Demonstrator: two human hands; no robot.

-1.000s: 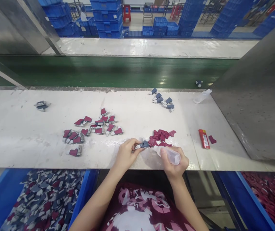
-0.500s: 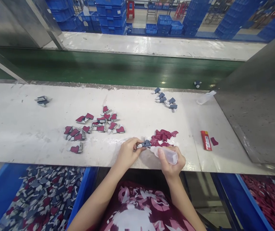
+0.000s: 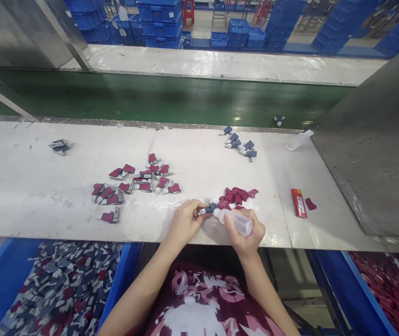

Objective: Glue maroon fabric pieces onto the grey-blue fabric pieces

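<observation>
My left hand (image 3: 187, 219) pinches a small grey-blue and white plastic part (image 3: 208, 209) just above the table's front edge. In my right hand (image 3: 250, 238) is a translucent squeeze bottle (image 3: 236, 222), tilted so its nozzle meets the grey-blue part; the exact contact spot is too small to make out. Right behind both hands lies a pile of dark red flat pieces (image 3: 236, 196). Left of them are several grey-and-white parts with red faces (image 3: 144, 174). Farther back on the table sit several grey-blue parts without red (image 3: 233, 142).
A green conveyor belt (image 3: 171, 100) carries one small part (image 3: 279, 120). At the right are a red box (image 3: 299, 203), a loose red piece (image 3: 310, 204), a clear empty bottle (image 3: 299, 140) and a metal panel (image 3: 377, 154). Blue bins (image 3: 115, 284) of parts stand below the table.
My right hand has brought the bottle slightly left, its nozzle now over the grey-blue part. The part on the conveyor belt has shifted left. My left hand stays nearly in place.
</observation>
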